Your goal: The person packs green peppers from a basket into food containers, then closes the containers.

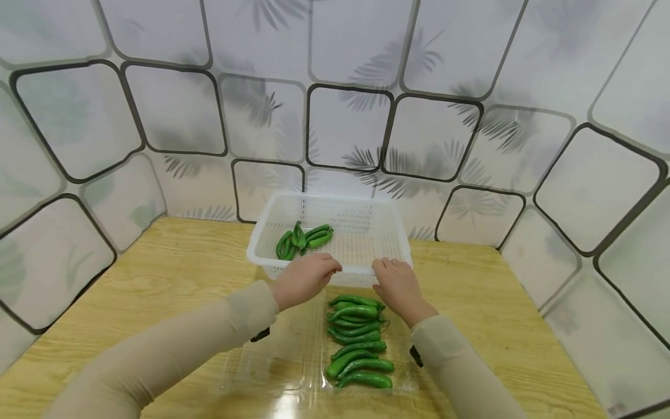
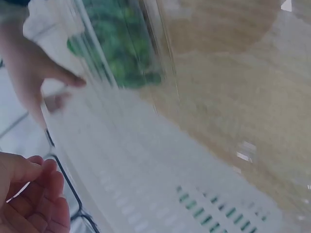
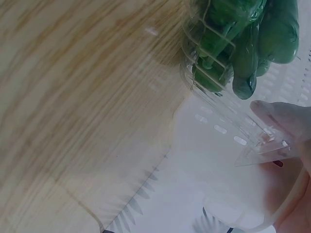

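Observation:
A white perforated plastic basket (image 1: pixel 366 271) stands at the back of the table, with several green peppers (image 1: pixel 319 235) in its left part. My right hand (image 1: pixel 400 288) grips its front rim near the right corner, fingers over the rim and thumb outside. My left hand (image 1: pixel 306 279) hovers at the front rim, fingers loosely curled with nothing seen in them; in the left wrist view the fingers (image 2: pixel 41 199) are apart from the basket. Directly before the basket lies an opened clear plastic clamshell box (image 1: pixel 272 372), its right half holding a column of green peppers (image 1: pixel 356 334).
The box and basket share a wood-grain table (image 1: pixel 173 273). Behind and at both sides rise walls covered in patterned sheeting (image 1: pixel 350 128). In the right wrist view, the clear box's corner (image 3: pixel 262 145) lies close to my right thumb.

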The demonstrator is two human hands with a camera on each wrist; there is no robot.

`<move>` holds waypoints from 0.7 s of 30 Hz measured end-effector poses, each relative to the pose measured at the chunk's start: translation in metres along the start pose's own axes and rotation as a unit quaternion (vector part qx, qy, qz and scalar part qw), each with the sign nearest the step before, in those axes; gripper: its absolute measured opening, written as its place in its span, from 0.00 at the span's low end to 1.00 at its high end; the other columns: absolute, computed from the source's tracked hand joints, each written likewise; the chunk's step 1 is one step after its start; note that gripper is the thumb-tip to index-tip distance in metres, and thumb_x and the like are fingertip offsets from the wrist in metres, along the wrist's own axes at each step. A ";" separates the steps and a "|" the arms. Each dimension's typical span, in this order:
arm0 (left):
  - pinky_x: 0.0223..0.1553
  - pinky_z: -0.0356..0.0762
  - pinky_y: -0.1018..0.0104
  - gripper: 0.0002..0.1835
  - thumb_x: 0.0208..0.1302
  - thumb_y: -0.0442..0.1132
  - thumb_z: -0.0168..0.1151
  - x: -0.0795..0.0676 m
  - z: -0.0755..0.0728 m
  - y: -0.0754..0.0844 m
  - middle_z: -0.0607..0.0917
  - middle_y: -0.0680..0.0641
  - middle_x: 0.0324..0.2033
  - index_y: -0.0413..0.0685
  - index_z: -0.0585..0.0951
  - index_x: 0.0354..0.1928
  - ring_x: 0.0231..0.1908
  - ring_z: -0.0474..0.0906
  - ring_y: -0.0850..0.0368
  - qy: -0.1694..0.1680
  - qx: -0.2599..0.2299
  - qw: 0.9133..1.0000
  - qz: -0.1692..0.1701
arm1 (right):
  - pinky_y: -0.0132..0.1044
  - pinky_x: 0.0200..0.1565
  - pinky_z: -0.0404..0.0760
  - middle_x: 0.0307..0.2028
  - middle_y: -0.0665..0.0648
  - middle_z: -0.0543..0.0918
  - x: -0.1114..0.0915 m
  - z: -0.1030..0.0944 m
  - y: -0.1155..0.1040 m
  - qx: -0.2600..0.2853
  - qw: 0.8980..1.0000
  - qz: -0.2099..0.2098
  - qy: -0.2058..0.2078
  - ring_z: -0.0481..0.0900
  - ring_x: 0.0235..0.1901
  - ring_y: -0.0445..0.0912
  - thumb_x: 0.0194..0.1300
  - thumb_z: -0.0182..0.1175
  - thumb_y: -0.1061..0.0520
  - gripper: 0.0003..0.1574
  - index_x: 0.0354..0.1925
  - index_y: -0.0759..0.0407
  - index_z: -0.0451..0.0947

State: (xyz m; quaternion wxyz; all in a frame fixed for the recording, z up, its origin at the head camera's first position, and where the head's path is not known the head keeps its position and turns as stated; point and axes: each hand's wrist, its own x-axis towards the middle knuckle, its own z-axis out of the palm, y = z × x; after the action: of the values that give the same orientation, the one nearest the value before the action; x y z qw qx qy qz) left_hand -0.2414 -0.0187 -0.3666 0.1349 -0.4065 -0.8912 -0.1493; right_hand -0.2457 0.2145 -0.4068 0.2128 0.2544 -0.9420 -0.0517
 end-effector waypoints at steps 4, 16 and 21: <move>0.43 0.76 0.63 0.10 0.67 0.32 0.54 0.003 -0.010 -0.021 0.83 0.47 0.42 0.44 0.81 0.47 0.43 0.79 0.54 -0.001 -0.025 0.998 -0.062 | 0.38 0.27 0.66 0.24 0.52 0.68 0.000 0.001 0.000 0.003 1.000 -0.001 0.003 0.66 0.22 0.46 0.47 0.74 0.55 0.23 0.32 0.59 0.68; 0.52 0.71 0.56 0.14 0.68 0.28 0.47 0.014 -0.021 -0.075 0.81 0.38 0.48 0.34 0.78 0.50 0.51 0.75 0.44 -0.098 -0.055 0.975 -0.194 | 0.38 0.27 0.66 0.24 0.52 0.69 0.003 0.002 0.000 0.004 1.000 0.000 -0.008 0.66 0.23 0.46 0.48 0.73 0.54 0.23 0.33 0.59 0.69; 0.56 0.68 0.54 0.18 0.65 0.25 0.44 0.021 -0.015 -0.091 0.79 0.38 0.51 0.33 0.78 0.52 0.55 0.72 0.43 -0.162 -0.061 0.959 -0.225 | 0.38 0.29 0.68 0.25 0.53 0.70 0.002 0.002 -0.001 0.009 1.000 0.009 -0.013 0.68 0.24 0.47 0.48 0.73 0.55 0.22 0.34 0.59 0.70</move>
State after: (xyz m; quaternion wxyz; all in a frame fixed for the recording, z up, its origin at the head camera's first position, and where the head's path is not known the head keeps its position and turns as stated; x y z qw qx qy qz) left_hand -0.3227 -0.0666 -0.3598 -0.0731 -0.2220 -0.9587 -0.1621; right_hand -0.2477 0.2127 -0.4081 0.1981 0.2474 -0.9474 -0.0445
